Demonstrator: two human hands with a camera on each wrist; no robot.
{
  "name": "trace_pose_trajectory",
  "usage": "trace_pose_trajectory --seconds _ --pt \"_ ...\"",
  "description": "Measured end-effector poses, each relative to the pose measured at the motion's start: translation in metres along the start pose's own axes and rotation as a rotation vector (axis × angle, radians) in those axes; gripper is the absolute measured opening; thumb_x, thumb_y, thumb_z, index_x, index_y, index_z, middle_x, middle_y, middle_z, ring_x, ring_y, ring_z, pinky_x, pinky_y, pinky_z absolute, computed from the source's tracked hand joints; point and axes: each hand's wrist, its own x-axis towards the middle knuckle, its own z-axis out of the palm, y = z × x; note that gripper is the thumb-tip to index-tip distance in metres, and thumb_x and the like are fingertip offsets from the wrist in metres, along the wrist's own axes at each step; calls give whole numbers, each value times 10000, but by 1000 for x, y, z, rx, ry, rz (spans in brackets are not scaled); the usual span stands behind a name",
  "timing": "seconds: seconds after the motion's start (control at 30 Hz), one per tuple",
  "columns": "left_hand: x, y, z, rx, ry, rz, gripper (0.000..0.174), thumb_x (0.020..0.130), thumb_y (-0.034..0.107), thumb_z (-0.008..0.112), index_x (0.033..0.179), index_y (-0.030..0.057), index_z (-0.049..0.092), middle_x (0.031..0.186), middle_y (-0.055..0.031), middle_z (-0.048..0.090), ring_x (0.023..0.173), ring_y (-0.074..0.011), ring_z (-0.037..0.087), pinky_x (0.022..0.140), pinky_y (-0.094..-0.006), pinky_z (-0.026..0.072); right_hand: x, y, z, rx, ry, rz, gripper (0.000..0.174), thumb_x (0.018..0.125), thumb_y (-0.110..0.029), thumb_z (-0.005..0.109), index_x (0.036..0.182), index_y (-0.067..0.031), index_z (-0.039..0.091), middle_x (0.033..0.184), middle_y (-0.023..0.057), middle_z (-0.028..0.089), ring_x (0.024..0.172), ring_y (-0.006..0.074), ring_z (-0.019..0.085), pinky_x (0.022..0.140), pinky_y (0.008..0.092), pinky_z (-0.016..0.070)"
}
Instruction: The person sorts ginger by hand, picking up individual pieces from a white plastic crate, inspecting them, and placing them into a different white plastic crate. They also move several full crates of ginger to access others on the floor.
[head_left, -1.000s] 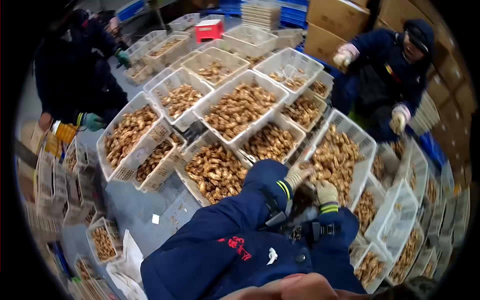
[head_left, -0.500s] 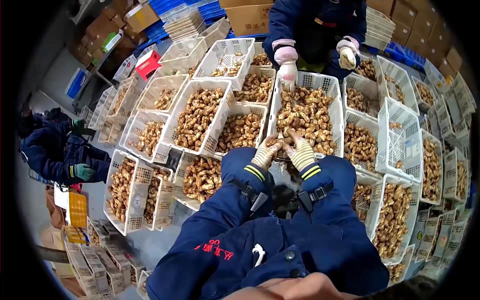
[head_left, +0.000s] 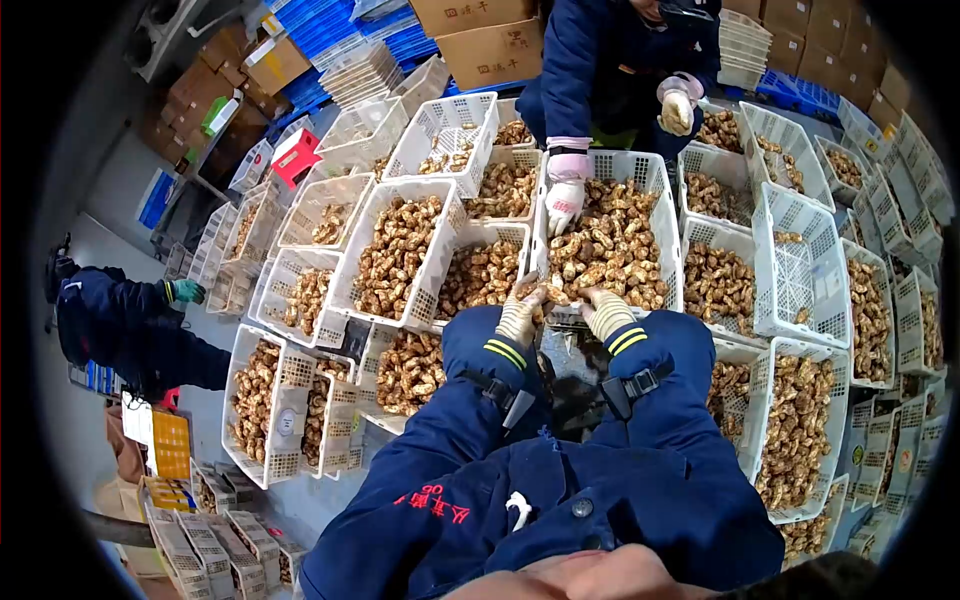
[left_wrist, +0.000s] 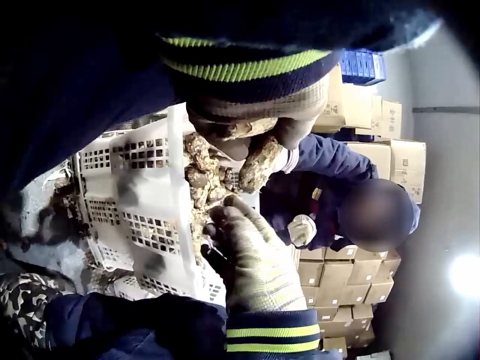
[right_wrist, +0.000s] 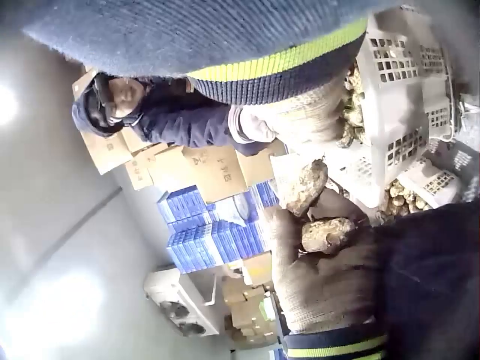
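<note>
We see the left hand [head_left: 520, 318] with its gloved fingers curled round a knobbly ginger piece [left_wrist: 259, 161]. It holds the piece just above the near rim of the white crate [head_left: 612, 165], which is heaped with more ginger. The right hand [head_left: 606, 312] sits just beside it at the same rim with its fingers bent. We cannot tell whether it pinches anything.

We judge a slip to be the main risk. Thick knitted gloves give a poor hold on a lumpy root, and a dropped piece could fall into the dark gap between crate and knees instead of back onto the heap. The heap stands high at the near edge, so a nudge from either hand might roll pieces over the rim.

At the far end of the same crate another worker's glove [head_left: 563, 205] rests on the ginger, so a reach far in could make hands collide. A filled neighbour crate [head_left: 490, 229] presses close on the left and a tilted crate [head_left: 800, 270] stands to the right. Cardboard boxes [head_left: 490, 45] are stacked at the far side.
</note>
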Motion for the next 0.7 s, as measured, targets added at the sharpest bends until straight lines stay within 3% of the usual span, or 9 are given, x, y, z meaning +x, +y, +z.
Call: trace_pose_trajectory --seconds 0.03,0.07,0.23,0.33,0.37,0.5,0.53,0.6,0.7 --pt "6 -6 -9 37 -28 9 560 842 145 683 1327 34 424 988 -64 591 852 -176 590 730 -318 508 -11 -13 -14 117 76 18 372 866 -269 553 1185 -84 603 1110 212 625 1050 359 582 910 412 452" --pt "10 -11 -14 51 -50 42 550 844 132 679 1324 29 431 994 -69 597 860 -170 590 725 -312 508 -9 -9 -6 253 242 -99 366 863 -265 567 1157 -53 612 1089 214 628 1034 363 583 911 406 451" --pt "0 7 -2 152 -119 -41 554 854 92 658 1341 2 409 1070 -103 585 896 -169 592 741 -282 517 -16 -28 -10 334 336 -267 291 826 -206 631 1051 -24 647 1016 194 638 979 360 592 882 395 460" --pt "4 -5 -8 114 -152 -17 569 855 78 653 1354 -5 392 1116 -119 564 932 -187 597 789 -297 531 -6 -16 -2 344 268 -342 213 795 -174 656 942 -20 669 985 167 642 939 343 598 858 391 467" --pt "7 -8 -12 140 -157 -21 582 852 72 657 1358 -10 382 1139 -127 552 963 -207 601 832 -325 536 -4 -13 4 341 327 -279 154 779 -150 658 867 -25 672 939 149 644 901 332 599 831 395 471" --pt "3 -1 -9 130 -135 -54 549 867 90 641 1352 5 398 1150 -105 555 982 -215 595 837 -355 528 -11 -9 -7 354 376 -276 137 791 -116 646 889 -24 674 932 157 647 900 328 608 831 400 474" --pt "3 0 -9 89 -101 -58 539 871 94 635 1348 6 402 1146 -103 557 988 -218 592 840 -361 526 -25 -24 -26 265 307 -161 155 790 -52 608 932 -30 669 956 162 643 913 329 613 837 401 478" --pt "1 1 -8 5 -36 -70 519 878 103 624 1341 9 409 1139 -98 559 1000 -225 587 845 -371 521 -28 -14 -17 308 409 -221 225 796 -20 570 1004 -40 653 981 170 640 924 339 615 841 404 484" --pt "-1 2 -4 -98 -5 -30 468 880 127 616 1312 43 457 1078 -69 560 939 -207 578 783 -349 504 -45 -10 -14 288 208 -62 239 881 -146 517 1073 -78 642 985 151 667 926 302 638 833 377 492"
